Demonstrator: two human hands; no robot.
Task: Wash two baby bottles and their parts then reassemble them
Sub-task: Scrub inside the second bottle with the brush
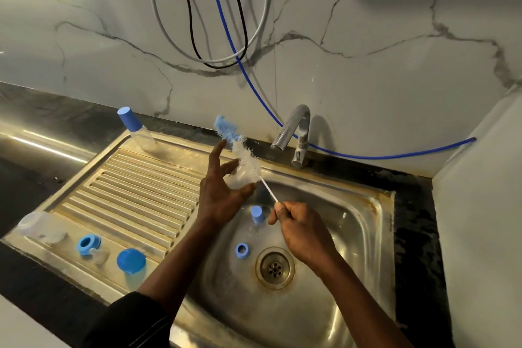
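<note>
**A:** how far along?
**B:** right grip (pixel 282 215) pinches brush (pixel 238 150) wire, left grip (pixel 223 195) wrapped round clear bottle (pixel 240 179) over sink (pixel 361 223). Mid-scrub imo.
**A:** rest?
**B:** 2nd bottle (pixel 36 224), ring (pixel 86 246), cap (pixel 130 261) loose on drainboard (pixel 135 195). Rinse + reassembly tbd.

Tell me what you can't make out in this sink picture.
1. Clear piece in the left hand: head view; brush bristles and fingers cover it, so which bottle part is unclear.
2. Brush handle end: head view, buried in the right hand.
3. Clear item under the blue cap in the sink: head view, transparent, lost in steel glare.
4. Clear bottle left of the drainboard: head view, blurred near the frame edge.
</note>
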